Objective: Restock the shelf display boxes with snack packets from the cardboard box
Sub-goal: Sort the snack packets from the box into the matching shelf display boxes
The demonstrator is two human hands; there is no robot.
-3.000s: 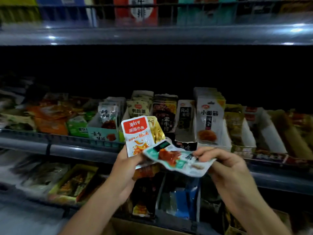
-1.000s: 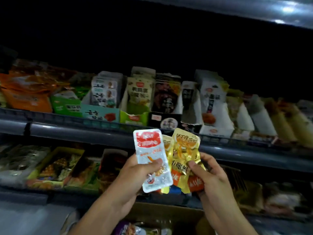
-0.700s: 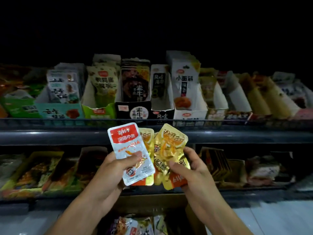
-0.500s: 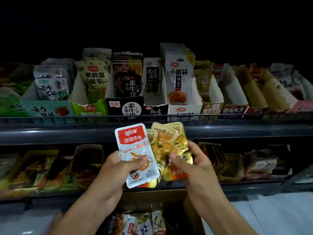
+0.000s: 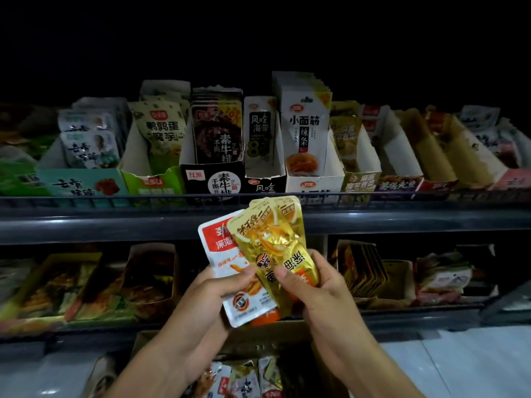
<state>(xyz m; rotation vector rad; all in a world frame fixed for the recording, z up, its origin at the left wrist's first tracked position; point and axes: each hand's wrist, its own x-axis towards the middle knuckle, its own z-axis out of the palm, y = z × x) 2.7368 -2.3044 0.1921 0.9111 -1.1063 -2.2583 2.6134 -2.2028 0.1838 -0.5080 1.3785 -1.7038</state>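
Both hands hold snack packets in front of the shelf rail. My left hand [image 5: 211,294] pinches a white packet with a red label [image 5: 222,254], thumb across its front. My right hand [image 5: 311,285] grips gold foil packets [image 5: 275,237], which overlap the white one's right side. An orange packet edge [image 5: 264,318] shows behind them. The cardboard box [image 5: 253,344] sits below my hands with several packets inside [image 5: 244,380]. Display boxes line the upper shelf: a black one [image 5: 214,178], a white one [image 5: 314,182], a green one [image 5: 155,182].
A dark metal shelf rail [image 5: 115,222] runs across just above my hands. Nearly empty display boxes [image 5: 402,156] stand at the upper right. The lower shelf holds more snack boxes, one with dark packets [image 5: 362,268] on the right. Pale floor [image 5: 459,363] lies at the bottom right.
The gold packets have shifted left over the white packet, covering half its red label. Three seconds ago my right hand held a white-green packet instead. The view has tilted down.
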